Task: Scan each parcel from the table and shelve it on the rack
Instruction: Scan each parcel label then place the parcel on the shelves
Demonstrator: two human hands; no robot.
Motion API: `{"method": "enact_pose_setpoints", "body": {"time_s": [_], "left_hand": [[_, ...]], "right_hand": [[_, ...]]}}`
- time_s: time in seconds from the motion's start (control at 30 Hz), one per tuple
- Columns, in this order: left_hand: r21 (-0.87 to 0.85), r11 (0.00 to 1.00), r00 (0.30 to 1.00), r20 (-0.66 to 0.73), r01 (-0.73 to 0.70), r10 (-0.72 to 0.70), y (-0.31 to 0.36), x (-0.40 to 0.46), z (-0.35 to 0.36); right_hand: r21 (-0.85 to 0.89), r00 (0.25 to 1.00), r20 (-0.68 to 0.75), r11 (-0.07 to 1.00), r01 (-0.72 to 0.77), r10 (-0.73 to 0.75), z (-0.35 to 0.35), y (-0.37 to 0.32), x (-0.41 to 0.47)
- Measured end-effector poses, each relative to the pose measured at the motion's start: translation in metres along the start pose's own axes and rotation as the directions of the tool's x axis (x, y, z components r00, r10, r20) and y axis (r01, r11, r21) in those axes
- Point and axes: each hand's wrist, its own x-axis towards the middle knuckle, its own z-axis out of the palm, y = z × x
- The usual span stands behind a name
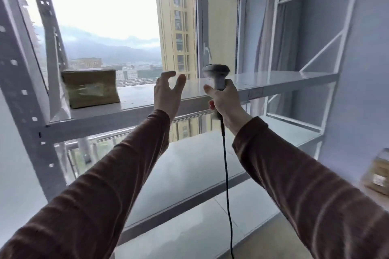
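Note:
A brown cardboard parcel (90, 88) wrapped in clear tape stands on the upper shelf of the grey metal rack (273, 82), at its left end. My left hand (168, 92) is raised in front of that shelf, to the right of the parcel and apart from it, with its fingers loosely curved and holding nothing. My right hand (225, 103) grips the handle of a grey barcode scanner (216, 73), whose head points up. The scanner's black cable (226, 174) hangs straight down. Another taped parcel (377, 174) shows at the right edge, partly cut off.
A lower rack shelf (189, 164) lies below my arms. Perforated rack uprights (23, 90) stand at the left. Behind the rack is a large window (105, 17) with a view of buildings. A second white rack frame (315, 59) stands at the right by a grey curtain.

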Motion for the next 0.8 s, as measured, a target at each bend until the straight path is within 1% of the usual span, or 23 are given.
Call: {"method": "enact_pose_setpoints", "body": {"time_s": [0.17, 0.3, 0.4, 0.53, 0.67, 0.8], "left_hand": [[-0.159, 0.985, 0.973, 0.228, 0.071, -0.033, 0.020, -0.042, 0.107], [-0.263, 0.950, 0.919, 0.390, 0.168, -0.055, 0.042, -0.086, 0.196], [-0.280, 0.936, 0.879, 0.474, 0.214, -0.059, 0.062, -0.124, 0.263], [-0.287, 0.917, 0.819, 0.569, 0.276, -0.069, 0.094, -0.177, 0.355], [-0.301, 0.870, 0.737, 0.668, 0.390, -0.100, 0.129, -0.237, 0.450], [-0.302, 0.836, 0.668, 0.737, 0.459, -0.100, 0.164, -0.295, 0.539]], "right_hand": [[-0.051, 0.978, -0.206, 0.998, -0.029, 0.018, -0.109, 0.013, -0.011], [-0.130, 0.928, -0.372, 0.987, -0.092, 0.038, -0.203, 0.019, -0.027], [-0.181, 0.882, -0.472, 0.979, -0.098, 0.001, -0.278, 0.026, -0.039], [-0.230, 0.824, -0.567, 0.963, -0.142, -0.014, -0.386, 0.036, -0.063], [-0.214, 0.776, -0.631, 0.959, -0.187, 0.011, -0.497, 0.043, -0.090], [-0.183, 0.722, -0.690, 0.954, -0.238, 0.048, -0.597, 0.048, -0.116]]}}
